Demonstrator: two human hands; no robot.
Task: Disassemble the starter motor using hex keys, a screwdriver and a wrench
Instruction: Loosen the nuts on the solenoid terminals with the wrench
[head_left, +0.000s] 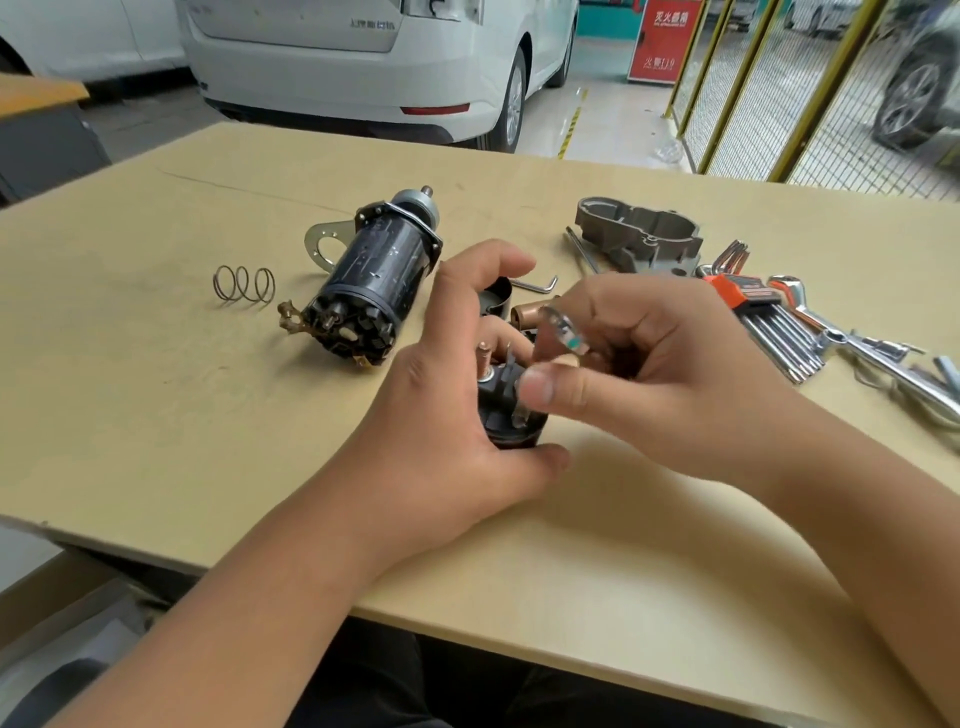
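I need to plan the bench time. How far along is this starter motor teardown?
Well along: the grey housing is off and lies apart, and a spring sits loose on the table. In hand: the left hand grips a small black part while the right hand works a clear-handled tool on it. Left: the motor body is in one piece.

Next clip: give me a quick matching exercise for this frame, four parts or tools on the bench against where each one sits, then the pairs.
Things
1. spring
2. motor body
3. hex key set
4. black solenoid part

Places
A. held in the left hand
B. far right, beside the chrome wrench
C. lying alone at far left on the table
D. on its side, between spring and hands

Pairs: 1-C, 2-D, 3-B, 4-A
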